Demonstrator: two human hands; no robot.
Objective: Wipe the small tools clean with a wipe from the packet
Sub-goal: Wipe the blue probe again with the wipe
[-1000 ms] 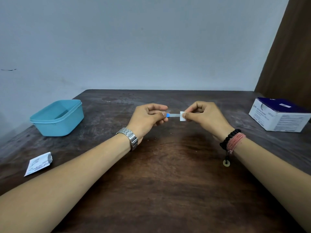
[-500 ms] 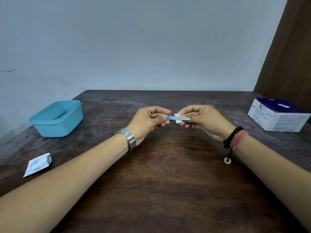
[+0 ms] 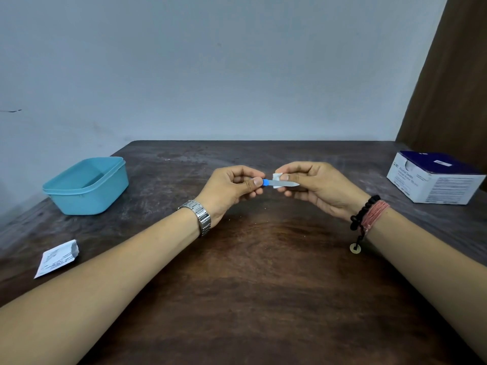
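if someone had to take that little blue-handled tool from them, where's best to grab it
Probably the bare metal tip, coming in from the person's right. The tool lies level; the left hand pinches its blue handle end, and the right hand presses the wipe against the blade's middle, so only the pointed end is exposed.

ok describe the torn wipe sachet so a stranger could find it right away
Start at the dark wooden table and look to its near left edge, in front of the teal tub. The torn sachet lies flat there: small, white, printed, unlike the large box far right.
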